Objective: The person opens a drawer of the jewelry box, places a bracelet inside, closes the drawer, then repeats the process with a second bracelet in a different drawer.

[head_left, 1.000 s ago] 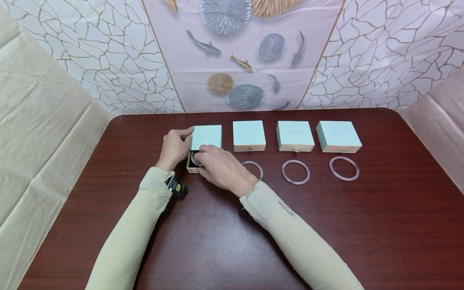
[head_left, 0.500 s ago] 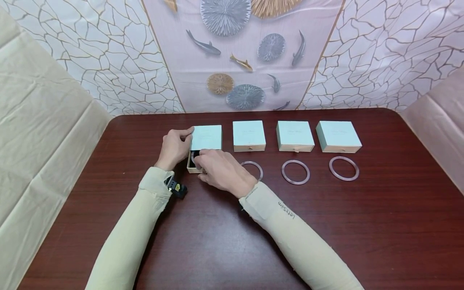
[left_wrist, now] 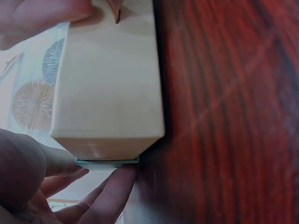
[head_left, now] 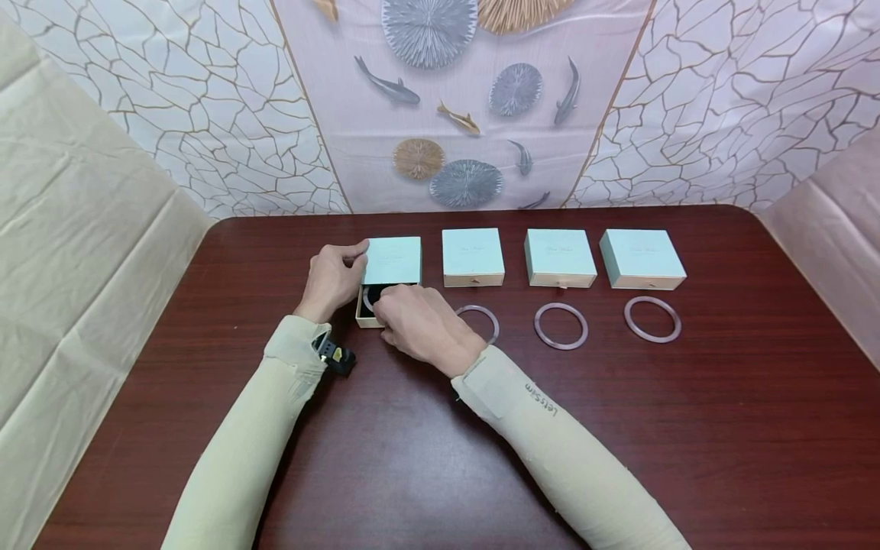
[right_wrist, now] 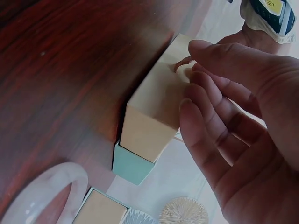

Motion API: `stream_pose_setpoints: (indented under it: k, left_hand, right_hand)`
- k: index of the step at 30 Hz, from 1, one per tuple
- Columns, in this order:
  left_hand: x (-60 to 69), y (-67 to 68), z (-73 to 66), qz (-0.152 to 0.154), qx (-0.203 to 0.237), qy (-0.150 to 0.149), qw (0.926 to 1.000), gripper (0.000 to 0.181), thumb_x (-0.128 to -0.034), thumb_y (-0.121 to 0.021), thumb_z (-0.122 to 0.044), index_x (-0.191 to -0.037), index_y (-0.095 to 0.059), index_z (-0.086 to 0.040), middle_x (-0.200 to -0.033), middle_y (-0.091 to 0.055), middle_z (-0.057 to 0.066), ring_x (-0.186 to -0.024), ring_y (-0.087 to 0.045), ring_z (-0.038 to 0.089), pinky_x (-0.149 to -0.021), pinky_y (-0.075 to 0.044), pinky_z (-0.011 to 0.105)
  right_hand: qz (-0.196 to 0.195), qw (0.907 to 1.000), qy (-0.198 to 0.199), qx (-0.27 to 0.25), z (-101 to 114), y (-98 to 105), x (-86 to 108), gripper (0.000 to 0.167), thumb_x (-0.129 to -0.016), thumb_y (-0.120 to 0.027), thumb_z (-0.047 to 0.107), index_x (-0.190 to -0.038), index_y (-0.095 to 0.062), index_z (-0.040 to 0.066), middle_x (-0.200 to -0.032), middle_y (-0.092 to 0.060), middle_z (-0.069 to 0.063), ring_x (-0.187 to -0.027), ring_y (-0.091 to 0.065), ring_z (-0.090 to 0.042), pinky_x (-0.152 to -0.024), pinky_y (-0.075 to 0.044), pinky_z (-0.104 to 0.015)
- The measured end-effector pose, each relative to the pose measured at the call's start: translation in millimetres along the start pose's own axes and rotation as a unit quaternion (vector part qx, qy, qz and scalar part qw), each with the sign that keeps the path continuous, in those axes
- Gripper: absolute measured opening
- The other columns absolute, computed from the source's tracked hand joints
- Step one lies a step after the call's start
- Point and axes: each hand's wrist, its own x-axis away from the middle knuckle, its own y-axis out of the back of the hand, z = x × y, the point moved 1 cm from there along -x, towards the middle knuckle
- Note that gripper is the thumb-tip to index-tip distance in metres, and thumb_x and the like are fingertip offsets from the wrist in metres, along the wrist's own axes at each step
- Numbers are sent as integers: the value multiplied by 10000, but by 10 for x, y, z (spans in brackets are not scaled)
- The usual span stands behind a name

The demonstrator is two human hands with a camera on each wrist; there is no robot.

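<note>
At the left end of the row, a mint-green slide box point(head_left: 392, 261) has its cream drawer point(head_left: 369, 323) pulled partway out toward me. Part of a pale lilac bangle point(head_left: 367, 299) shows on the drawer's black lining; my right hand hides the rest. My left hand point(head_left: 328, 281) grips the left side of the mint sleeve, its fingers point(left_wrist: 110, 193) against the sleeve's end in the left wrist view. At the drawer's front, my right hand point(head_left: 428, 325) pinches the small ribbon tab point(right_wrist: 181, 64) between thumb and index finger, the other fingers loosely bent.
Three more mint boxes, the nearest being the second box point(head_left: 473, 256), stand shut to the right along the table's back. Before them lie three bangles: one partly hidden bangle point(head_left: 490, 315), a middle bangle point(head_left: 561, 345) and a right bangle point(head_left: 653, 338). Patterned cloth hangs behind the table point(head_left: 385, 458).
My right hand has shifted from over the drawer's inside to its front, slightly toward me. More of the bangle and black lining shows. The left hand has stayed in place.
</note>
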Motion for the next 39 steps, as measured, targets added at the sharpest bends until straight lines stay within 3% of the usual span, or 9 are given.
stream_pose_setpoints:
  k: [2, 7, 13, 20, 30, 33, 36, 39]
  left_hand:
    - [-1, 3, -1, 9, 4, -13, 10000, 382, -1051, -511, -238, -1417, -617, -208, -794, -736, 148, -412, -333, 106, -520, -375, 275]
    - [-2, 10, -4, -7, 11, -30, 10000, 376, -1052, -518, -234, -1412, -623, -209, -595, -646, 76, -414, -354, 110, -531, -388, 282]
    - [3, 12, -3, -4, 10, -24, 10000, 382, -1049, -514, -229, -1415, -620, -203, -594, -648, 57, -410, -344, 114, -523, -381, 282]
    - [0, 1, 2, 19, 27, -30, 10000, 382, -1054, -510, -229, -1419, -616, -199, -507, -566, -35, -421, -354, 107, -529, -383, 283]
    - [7, 3, 0, 49, 56, -82, 9999, 384, -1060, -506, -228, -1429, -606, -190, -469, -507, -53, -431, -390, 119, -516, -393, 279]
    - [6, -2, 4, 32, 52, -97, 9999, 382, -1060, -506, -221, -1426, -608, -184, -518, -568, 57, -420, -378, 113, -511, -390, 280]
    - [1, -9, 4, 6, 29, -102, 9999, 379, -1059, -508, -215, -1420, -614, -179, -737, -704, 151, -416, -360, 101, -519, -385, 279]
    - [-3, -13, 1, 25, -14, -63, 10000, 381, -1060, -503, -216, -1424, -610, -182, -892, -735, 187, -416, -339, 97, -528, -377, 279]
  right_hand:
    - [-34, 9999, -13, 116, 5, -4, 1, 236, -856, -787, 143, -677, -641, 192, -741, -632, 60, -723, -635, -144, -619, -556, -365]
    - [-126, 9992, -13, 368, 15, -10, 4, 239, -855, -791, 155, -677, -636, 190, -722, -631, 51, -705, -652, -165, -600, -552, -378]
    - [-258, 9979, -17, 597, 33, -30, 11, 239, -859, -769, 128, -674, -627, 181, -699, -632, 35, -681, -658, -194, -568, -543, -381]
    - [-501, 9947, -27, 898, 76, -68, 12, 384, -859, -616, -18, -556, -515, 196, -590, -572, 38, -531, -536, -143, -469, -456, -347]
    - [-623, 9910, -32, 1183, 98, -67, 25, 388, -874, -586, -41, -570, -530, 193, -595, -574, 34, -519, -528, -149, -453, -407, -323]
    - [-638, 9906, 31, 1213, 98, -69, 27, 377, -878, -592, -38, -579, -553, 188, -607, -580, 39, -517, -543, -150, -451, -415, -321]
    - [-659, 9898, 86, 1259, 98, -69, 31, 374, -885, -600, -32, -581, -582, 184, -638, -594, 45, -518, -554, -152, -451, -423, -319]
    - [-662, 9889, 122, 1324, 97, -69, 34, 380, -900, -600, -23, -583, -603, 186, -664, -603, 46, -513, -544, -143, -446, -411, -310]
